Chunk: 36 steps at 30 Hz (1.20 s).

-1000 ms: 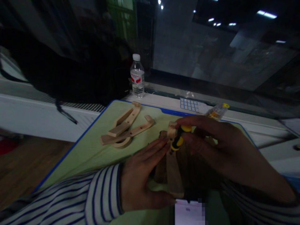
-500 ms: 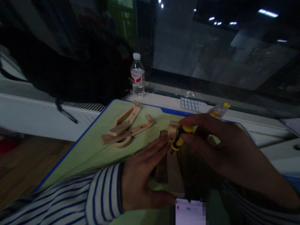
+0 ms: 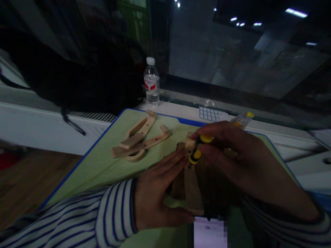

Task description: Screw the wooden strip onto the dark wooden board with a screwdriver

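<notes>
A pale wooden hook (image 3: 194,193) with a curled upper end lies over a dark brown wooden piece (image 3: 178,186), much of it in shadow. My left hand (image 3: 157,196) rests beside them, fingers stretched out flat with the tips touching the hook near its curl; its thumb reaches toward the hook's lower end. In my right hand (image 3: 232,155) is a short yellow and black screwdriver (image 3: 196,155), pinched between thumb and fingers. The screwdriver's tip points down at a hole in the hook. Whether a screw is there is too dark to tell.
More wooden hooks (image 3: 141,144) lie piled with a ring-shaped roll (image 3: 137,156) on the green table (image 3: 103,175). A lit phone (image 3: 207,234) is near me. On the sill stand a water bottle (image 3: 152,82) and a clear container with a yellow top (image 3: 243,120). A dark bag (image 3: 103,75) sits left.
My right hand has shifted slightly, its fingers turned a little around the screwdriver handle. My left hand and the wooden hook stay in place.
</notes>
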Tool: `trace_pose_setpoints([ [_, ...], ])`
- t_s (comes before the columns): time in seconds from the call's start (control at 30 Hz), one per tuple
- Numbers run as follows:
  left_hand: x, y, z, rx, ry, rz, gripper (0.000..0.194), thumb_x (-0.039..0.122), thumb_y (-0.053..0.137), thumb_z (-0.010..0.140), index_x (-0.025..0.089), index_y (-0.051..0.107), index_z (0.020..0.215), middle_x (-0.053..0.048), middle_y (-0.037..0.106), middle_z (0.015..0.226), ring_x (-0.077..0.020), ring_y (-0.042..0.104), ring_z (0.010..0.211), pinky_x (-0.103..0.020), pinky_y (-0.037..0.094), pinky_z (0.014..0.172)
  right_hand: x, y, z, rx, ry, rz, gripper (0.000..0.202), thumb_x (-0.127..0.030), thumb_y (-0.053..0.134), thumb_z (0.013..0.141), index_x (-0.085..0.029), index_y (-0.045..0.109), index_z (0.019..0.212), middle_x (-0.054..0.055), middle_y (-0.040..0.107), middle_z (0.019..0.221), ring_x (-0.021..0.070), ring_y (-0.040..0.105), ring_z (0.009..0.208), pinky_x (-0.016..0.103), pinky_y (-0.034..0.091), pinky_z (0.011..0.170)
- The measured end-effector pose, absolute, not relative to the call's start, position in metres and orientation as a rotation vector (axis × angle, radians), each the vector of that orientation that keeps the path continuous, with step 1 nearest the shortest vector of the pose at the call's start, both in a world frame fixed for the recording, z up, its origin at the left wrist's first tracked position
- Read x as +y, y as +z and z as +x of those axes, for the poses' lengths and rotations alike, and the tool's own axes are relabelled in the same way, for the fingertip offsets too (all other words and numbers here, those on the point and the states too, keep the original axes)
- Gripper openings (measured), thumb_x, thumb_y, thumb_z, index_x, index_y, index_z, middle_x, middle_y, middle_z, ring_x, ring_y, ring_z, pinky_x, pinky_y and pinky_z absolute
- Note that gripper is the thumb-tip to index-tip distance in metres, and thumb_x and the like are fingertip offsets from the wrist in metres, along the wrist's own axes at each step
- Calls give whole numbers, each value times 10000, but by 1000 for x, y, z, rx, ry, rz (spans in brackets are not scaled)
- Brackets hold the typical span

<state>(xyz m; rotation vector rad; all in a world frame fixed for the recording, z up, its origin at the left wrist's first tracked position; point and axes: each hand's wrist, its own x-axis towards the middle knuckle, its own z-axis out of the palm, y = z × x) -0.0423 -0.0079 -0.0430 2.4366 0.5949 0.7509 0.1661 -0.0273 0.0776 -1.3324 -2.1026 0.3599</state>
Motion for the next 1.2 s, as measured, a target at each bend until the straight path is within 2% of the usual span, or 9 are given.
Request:
trace_pose_setpoints([
  [0.13, -8, -44, -42, 590, 772, 2444, 1054, 655, 626, 696, 200, 122, 1502, -136, 250, 1540, -315, 205, 1424, -485, 267, 1150, -26, 78, 166, -2123, 359, -1227, 238, -263, 558, 890, -268, 617, 1120, 9, 708, 1079, 170, 678, 955, 282, 564, 794],
  [0.23, -8, -44, -43, 584, 785, 2453, 1056, 646, 631, 697, 208, 107, 1503, -138, 237, 1545, -316, 214, 1421, -489, 275, 1145, -27, 79, 168, -2136, 389, -1214, 245, -242, 558, 889, -267, 636, 1119, 4, 713, 1084, 162, 685, 935, 268, 568, 781],
  [0.47, -7, -43, -43, 580, 762, 2454, 1044, 649, 616, 710, 202, 105, 1502, -133, 222, 1551, -316, 206, 1423, -488, 266, 1149, -31, 82, 171, -2169, 396, -1211, 341, -162, 499, 899, -256, 601, 1210, -1, 675, 1191, 141, 655, 1024, 258, 531, 889],
  [0.63, -7, -45, -42, 568, 777, 2436, 1069, 622, 644, 690, 289, 38, 1505, -66, 173, 1571, -313, 200, 1425, -498, 266, 1150, -30, 83, 169, -2156, 411, -1231, 309, -198, 513, 902, -266, 628, 1180, -6, 703, 1130, 137, 672, 981, 242, 544, 856],
  [0.73, -7, -46, -42, 582, 787, 2422, 1066, 630, 644, 682, 299, 55, 1506, -45, 163, 1572, -317, 202, 1423, -495, 268, 1150, -30, 84, 169, -2153, 395, -1236, 308, -188, 521, 896, -258, 635, 1173, -12, 711, 1115, 134, 677, 965, 234, 547, 847],
  [1.0, -7, -45, -43, 568, 787, 2447, 1028, 689, 578, 718, 189, 136, 1500, -113, 226, 1552, -300, 188, 1430, -482, 265, 1151, -32, 87, 167, -2163, 314, -1291, 281, -175, 562, 875, -252, 658, 1127, -35, 727, 1075, 118, 686, 922, 216, 536, 846],
  [1.2, -7, -44, -41, 580, 799, 2475, 1017, 686, 571, 727, 157, 157, 1491, -136, 250, 1540, -292, 214, 1424, -471, 276, 1147, -32, 88, 166, -2176, 278, -1282, 280, -168, 569, 871, -252, 660, 1122, -44, 730, 1067, 101, 686, 916, 183, 526, 838],
])
